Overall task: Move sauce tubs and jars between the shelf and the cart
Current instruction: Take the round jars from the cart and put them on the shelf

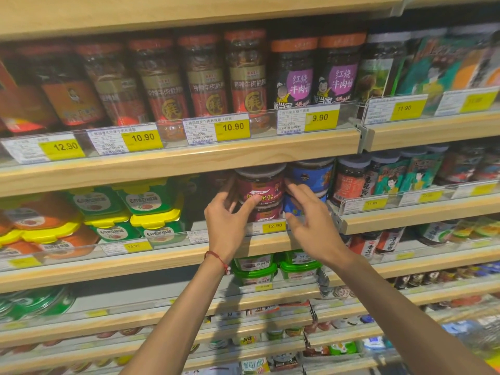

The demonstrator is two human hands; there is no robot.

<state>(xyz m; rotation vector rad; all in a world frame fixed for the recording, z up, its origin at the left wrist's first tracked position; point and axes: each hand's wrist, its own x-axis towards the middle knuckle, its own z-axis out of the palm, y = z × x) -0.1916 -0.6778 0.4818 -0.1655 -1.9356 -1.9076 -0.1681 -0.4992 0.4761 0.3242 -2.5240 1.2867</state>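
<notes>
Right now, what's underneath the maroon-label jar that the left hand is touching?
The maroon-label jar sits on another maroon jar. Only that one's top shows; the left hand and price strip cover the rest.

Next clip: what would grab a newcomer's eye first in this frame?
Two bare hands at centre: the left hand cups a maroon jar stacked on another on the middle shelf, while the right hand reaches beside it, in front of the blue jars. Yellow price tags line the shelf edges, and green tubs sit to the left.
</notes>
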